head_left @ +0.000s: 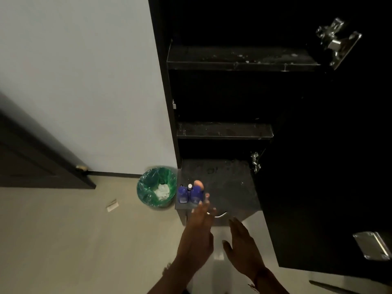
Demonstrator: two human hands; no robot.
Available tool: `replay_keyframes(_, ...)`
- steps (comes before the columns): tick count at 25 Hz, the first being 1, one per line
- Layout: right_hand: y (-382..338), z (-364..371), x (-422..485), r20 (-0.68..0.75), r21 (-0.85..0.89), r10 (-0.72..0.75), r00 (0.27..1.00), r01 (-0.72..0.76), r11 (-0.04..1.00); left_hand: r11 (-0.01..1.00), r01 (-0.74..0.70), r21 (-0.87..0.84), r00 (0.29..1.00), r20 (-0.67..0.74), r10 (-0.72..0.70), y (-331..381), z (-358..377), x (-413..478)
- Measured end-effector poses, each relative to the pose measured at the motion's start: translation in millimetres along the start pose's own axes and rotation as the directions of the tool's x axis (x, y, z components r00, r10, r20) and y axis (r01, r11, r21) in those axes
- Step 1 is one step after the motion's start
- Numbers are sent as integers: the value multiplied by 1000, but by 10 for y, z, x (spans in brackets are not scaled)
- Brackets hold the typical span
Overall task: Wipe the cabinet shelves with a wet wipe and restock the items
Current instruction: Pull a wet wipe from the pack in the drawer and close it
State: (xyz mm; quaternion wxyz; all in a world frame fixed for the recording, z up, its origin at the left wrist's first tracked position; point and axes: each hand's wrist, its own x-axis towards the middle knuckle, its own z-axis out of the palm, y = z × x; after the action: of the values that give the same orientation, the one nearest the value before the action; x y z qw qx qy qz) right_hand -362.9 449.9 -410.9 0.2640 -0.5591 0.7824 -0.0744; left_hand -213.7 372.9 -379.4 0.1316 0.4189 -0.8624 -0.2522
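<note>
Dusty black cabinet shelves (241, 59) stand open by a white wall. Two blue bottles (191, 195) sit at the bottom shelf's (231, 187) front left corner. The left hand (198, 225) reaches toward them. The right hand (241, 240) is near. Both have straight, slightly spread fingers and hold nothing. It looks best to lift the bottles out gently before wiping.

left hand (196, 236) extended, right hand (241, 249) flat

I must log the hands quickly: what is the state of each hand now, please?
Left hand: open, fingers straight, near the blue bottles.
Right hand: open, holding nothing.
</note>
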Motion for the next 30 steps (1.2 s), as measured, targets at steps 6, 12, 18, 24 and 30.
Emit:
replay_keyframes(6,315,374,98,219,-104,-48,975,72,992,980,69,185,941,315,-126,-184,748,-125)
replay_keyframes(12,630,866,554,252,-134,5,968,30,991,966,26,259,882,448,-144,-597,1324,122)
replay_keyframes(18,684,1181,945,227,-138,-39,973,72,988,949,-19,314,862,486,-143,-963,1625,322)
replay_keyframes(24,759,1447,1249,260,-130,-35,965,70,989,939,-5,344,847,501,-179,-1090,1848,531)
replay_keyframes(30,824,1559,1228,231,-152,-25,973,62,986,928,21,372,817,529,-230,-1159,1978,556)
